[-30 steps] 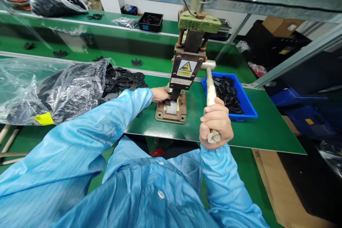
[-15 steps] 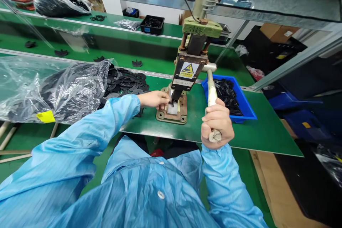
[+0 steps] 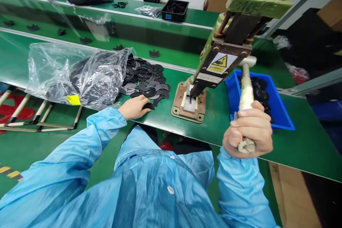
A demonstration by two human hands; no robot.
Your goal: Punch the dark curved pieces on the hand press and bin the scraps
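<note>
My right hand [image 3: 249, 131] is wrapped round the taped lever handle [image 3: 246, 91] of a green hand press [image 3: 221, 57]. Under the ram, a small dark part stands on the metal plate [image 3: 190, 104] of the press base. At the near edge of a heap of black curved pieces [image 3: 144, 78], my left hand [image 3: 136, 107] has its fingers closed on one curved black plastic piece [image 3: 148, 106]. Its fingertips are partly hidden, with the piece low over the green tabletop.
A clear plastic bag [image 3: 88, 74] of black pieces lies left of the heap. Right of the press stands a blue bin [image 3: 285, 115] with black parts inside. Several curved pieces sit along a green strip [image 3: 176, 55] behind, with a black tray [image 3: 175, 10] beyond.
My left hand has moved from the press base left to the heap's near edge and closed on a curved piece. My right hand stays on the lever. The view has shifted.
</note>
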